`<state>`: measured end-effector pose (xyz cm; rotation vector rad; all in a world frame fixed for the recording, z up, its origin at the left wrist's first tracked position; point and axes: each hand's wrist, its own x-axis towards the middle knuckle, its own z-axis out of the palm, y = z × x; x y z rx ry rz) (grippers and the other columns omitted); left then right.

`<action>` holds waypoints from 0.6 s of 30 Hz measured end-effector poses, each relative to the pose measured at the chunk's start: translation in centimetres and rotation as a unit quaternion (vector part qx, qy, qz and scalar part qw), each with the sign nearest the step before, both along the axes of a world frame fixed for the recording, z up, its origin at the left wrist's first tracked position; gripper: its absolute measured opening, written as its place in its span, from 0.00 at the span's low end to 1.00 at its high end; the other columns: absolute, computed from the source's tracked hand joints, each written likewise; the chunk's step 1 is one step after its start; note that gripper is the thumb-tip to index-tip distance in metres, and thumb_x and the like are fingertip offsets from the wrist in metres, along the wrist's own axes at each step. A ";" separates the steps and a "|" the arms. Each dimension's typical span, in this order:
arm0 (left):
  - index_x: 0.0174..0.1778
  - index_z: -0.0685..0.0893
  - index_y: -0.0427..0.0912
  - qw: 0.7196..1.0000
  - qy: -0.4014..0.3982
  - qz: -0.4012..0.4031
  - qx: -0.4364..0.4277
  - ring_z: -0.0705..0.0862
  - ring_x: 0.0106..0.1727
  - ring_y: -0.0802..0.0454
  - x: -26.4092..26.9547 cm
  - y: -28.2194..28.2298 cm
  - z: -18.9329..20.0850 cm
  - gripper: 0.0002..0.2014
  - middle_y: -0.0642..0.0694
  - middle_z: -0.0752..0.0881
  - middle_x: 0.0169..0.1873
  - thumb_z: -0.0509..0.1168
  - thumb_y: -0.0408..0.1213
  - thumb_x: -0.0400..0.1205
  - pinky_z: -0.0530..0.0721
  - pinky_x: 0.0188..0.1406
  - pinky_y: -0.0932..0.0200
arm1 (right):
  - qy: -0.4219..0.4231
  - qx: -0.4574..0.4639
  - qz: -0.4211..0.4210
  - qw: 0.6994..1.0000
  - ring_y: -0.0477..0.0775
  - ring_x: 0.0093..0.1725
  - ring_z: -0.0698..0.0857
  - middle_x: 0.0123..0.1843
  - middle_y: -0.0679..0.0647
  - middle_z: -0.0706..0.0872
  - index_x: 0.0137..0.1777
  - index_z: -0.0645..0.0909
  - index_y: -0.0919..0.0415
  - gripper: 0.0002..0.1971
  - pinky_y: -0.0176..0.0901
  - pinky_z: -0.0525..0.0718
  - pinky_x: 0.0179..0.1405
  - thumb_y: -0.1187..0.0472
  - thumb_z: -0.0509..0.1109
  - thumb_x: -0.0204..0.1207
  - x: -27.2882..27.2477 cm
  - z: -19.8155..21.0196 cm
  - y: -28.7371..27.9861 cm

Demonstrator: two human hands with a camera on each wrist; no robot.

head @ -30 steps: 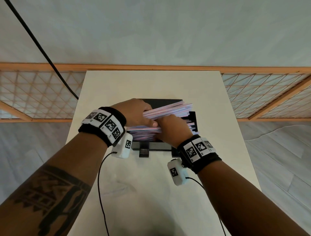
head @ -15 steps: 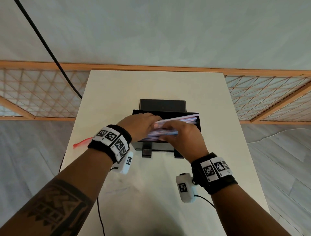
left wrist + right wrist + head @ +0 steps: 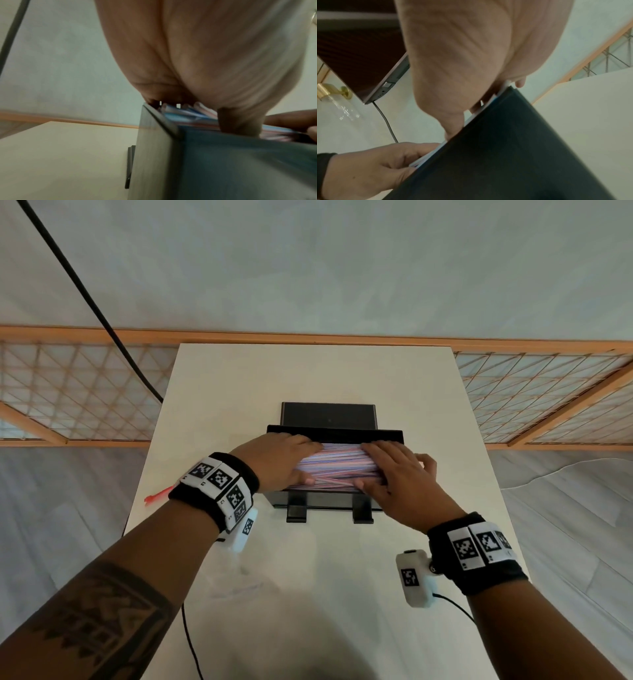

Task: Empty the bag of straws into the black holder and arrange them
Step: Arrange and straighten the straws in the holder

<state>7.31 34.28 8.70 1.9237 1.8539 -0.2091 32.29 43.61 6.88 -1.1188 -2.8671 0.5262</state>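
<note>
both hands (image 3: 277,463) (image 3: 402,477) flat on straws (image 3: 337,463) in black holder (image 3: 329,436)

My head camera looks forward and down on the black holder (image 3: 334,433) from above. My two wrist cameras look up along its side walls, very near. All three share it.

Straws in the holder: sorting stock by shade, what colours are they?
The straws are pink, blue and white, clearest in the head view.

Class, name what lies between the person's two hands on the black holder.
Striped straws, lying flat in the black holder, span from left hand to right hand, seen in the head view.
</note>
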 end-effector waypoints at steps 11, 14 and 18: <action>0.85 0.65 0.53 0.993 0.043 0.035 0.106 0.78 0.75 0.48 -0.1 -0.9 0.2 0.31 0.52 0.74 0.80 0.63 0.55 0.86 0.67 0.78 0.49 | -0.014 0.007 0.016 1.000 0.54 0.57 0.86 0.60 0.46 0.86 0.66 0.82 0.44 0.23 0.50 0.84 0.53 0.39 0.73 0.73 -2.0 1.8 3.5; 0.85 0.65 0.56 0.990 0.076 0.066 0.098 0.76 0.77 0.53 -0.3 -2.1 0.8 0.34 0.56 0.73 0.80 0.64 0.60 0.83 0.61 0.82 0.41 | 0.041 -0.083 0.000 0.996 0.49 0.57 0.85 0.63 0.44 0.86 0.70 0.82 0.46 0.23 0.48 0.83 0.59 0.44 0.75 0.75 -1.0 3.4 3.7; 0.85 0.64 0.56 0.990 0.092 0.086 0.059 0.77 0.76 0.53 -0.3 -2.9 0.9 0.35 0.55 0.74 0.78 0.68 0.52 0.81 0.60 0.81 0.40 | -0.038 -0.123 0.042 0.991 0.46 0.62 0.82 0.69 0.40 0.81 0.73 0.79 0.46 0.32 0.39 0.79 0.62 0.51 0.82 0.68 0.2 4.7 4.0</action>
